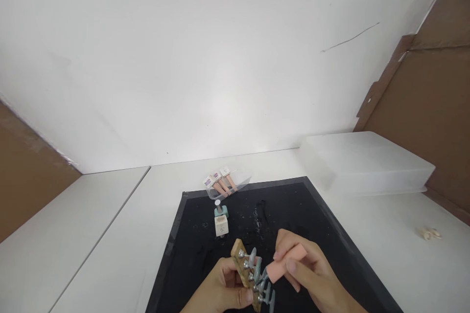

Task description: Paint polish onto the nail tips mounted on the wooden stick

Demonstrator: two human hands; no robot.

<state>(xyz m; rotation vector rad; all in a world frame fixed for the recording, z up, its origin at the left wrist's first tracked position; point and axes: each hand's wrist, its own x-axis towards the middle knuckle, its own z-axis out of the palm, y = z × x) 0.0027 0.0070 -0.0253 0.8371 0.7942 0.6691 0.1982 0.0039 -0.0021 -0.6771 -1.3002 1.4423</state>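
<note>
My left hand [223, 289], low in the middle of the view, is closed around a wooden strip [240, 268] held at a slant. A row of shiny metal knobs runs along the strip, and several grey-blue elongated pieces [257, 269] stick out from them. My right hand [316, 274] pinches a salmon-pink flat block [286, 263] between thumb and fingers. The block's lower left end is right at the grey-blue pieces; whether it touches them I cannot tell. Beyond my left hand are a white cube [221, 226] and a teal piece [221, 211] with a metal pin.
Beneath my hands is a black mat [194, 249] on a white table [110, 254]. A clear tray [240, 183] with several pink sticks with white square heads sits at its far edge. A translucent white box [370, 171] stands right, near small pale bits [429, 233]. Brown cardboard [433, 117] borders the right.
</note>
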